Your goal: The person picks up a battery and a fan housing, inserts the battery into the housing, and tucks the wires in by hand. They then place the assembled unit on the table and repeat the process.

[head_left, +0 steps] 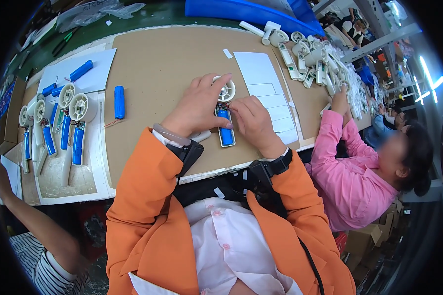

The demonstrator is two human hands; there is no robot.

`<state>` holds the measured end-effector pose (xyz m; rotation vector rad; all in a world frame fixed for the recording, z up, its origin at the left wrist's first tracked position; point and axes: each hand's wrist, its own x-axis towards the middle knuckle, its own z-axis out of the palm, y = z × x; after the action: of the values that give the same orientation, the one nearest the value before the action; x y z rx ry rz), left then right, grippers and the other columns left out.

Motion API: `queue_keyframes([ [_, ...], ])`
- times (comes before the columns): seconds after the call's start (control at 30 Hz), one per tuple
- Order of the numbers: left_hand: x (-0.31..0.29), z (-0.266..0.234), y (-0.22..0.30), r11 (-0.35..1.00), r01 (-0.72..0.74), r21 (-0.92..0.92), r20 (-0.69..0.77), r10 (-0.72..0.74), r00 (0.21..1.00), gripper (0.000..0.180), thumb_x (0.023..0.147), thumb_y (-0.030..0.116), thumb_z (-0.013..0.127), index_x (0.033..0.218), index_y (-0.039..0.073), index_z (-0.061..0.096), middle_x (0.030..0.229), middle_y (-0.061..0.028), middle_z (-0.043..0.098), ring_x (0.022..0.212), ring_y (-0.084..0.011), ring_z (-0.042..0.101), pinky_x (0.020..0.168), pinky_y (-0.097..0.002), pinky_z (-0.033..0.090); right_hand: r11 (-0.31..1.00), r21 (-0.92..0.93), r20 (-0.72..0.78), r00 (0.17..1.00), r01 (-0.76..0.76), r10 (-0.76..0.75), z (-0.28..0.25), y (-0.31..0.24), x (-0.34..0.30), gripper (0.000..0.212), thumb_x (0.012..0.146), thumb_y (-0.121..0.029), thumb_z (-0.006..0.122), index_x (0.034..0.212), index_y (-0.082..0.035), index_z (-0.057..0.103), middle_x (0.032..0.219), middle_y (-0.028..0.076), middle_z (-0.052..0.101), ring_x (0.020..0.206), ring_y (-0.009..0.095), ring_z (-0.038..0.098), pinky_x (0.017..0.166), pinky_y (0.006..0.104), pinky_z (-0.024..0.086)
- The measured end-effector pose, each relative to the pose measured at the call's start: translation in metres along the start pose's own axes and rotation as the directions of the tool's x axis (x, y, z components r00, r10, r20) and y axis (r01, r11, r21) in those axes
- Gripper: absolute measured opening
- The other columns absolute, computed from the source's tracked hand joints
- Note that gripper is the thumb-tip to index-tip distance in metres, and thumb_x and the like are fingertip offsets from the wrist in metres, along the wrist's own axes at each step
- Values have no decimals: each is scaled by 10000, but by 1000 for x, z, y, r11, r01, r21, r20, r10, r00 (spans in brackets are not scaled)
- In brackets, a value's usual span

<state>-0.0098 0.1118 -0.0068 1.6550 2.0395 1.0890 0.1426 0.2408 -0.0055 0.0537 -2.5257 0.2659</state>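
Here: left hand (197, 102) clasping ribbed plastic housing (227, 91) | right hand (255, 119) bunched at wires (223, 104), pinch unclear | smooth blue cylinder (119, 102), housing's 9 o'clock

The open white fan (229, 91) holds a blue battery (226, 135) lengthwise.

blue bin (221, 9) beyond brown cardboard (157, 59)

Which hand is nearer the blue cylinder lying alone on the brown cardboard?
Left. The left hand, on the white unit, is right of the blue cylinder across bare cardboard; the right hand is farther right, at that unit's right side.
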Motion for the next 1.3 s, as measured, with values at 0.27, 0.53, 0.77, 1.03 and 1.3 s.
queue_keyframes([
  [0.27,0,-1,-1,1000,-11,12,-14,11,1000,1056,590,260,907,1478,130,349,1415,-202,398,1311,-420,361,1105,-443,337,999,-45,11,1000,20,-20,0,-7,3,238,755,41,668,979,-23,616,896,112,625,816,306,595,706,375,507],
  [0.53,0,-13,-1,998,-11,-68,11,11,1000,1081,620,223,894,1503,88,286,1456,-230,365,1356,-403,338,1116,-440,321,950,233,-37,975,-207,221,6,4,-10,207,856,22,612,1060,-9,629,902,117,644,800,257,626,714,335,514],
  [0.77,-22,-29,-10,988,-50,-144,0,51,999,1011,713,219,826,1506,22,230,1440,-257,401,1312,-413,411,1082,-440,365,826,391,-196,841,-405,505,5,9,-25,211,941,-11,540,1132,-5,630,895,105,664,795,187,654,720,284,515],
  [1.03,-58,13,43,957,289,-1,-229,-282,932,976,760,294,797,1477,-36,223,1225,-257,585,1078,-396,587,917,-442,477,879,362,-303,852,-311,426,4,7,-19,213,926,0,545,1120,-7,633,898,118,661,797,201,657,710,298,519],
  [1.3,-36,55,54,871,308,383,-334,-180,925,843,773,264,727,1432,-51,304,1063,-243,612,896,-399,620,796,-484,499,930,276,-333,884,-241,328,6,7,-23,188,917,-5,558,1085,-18,641,915,123,660,802,232,658,720,324,520],
])
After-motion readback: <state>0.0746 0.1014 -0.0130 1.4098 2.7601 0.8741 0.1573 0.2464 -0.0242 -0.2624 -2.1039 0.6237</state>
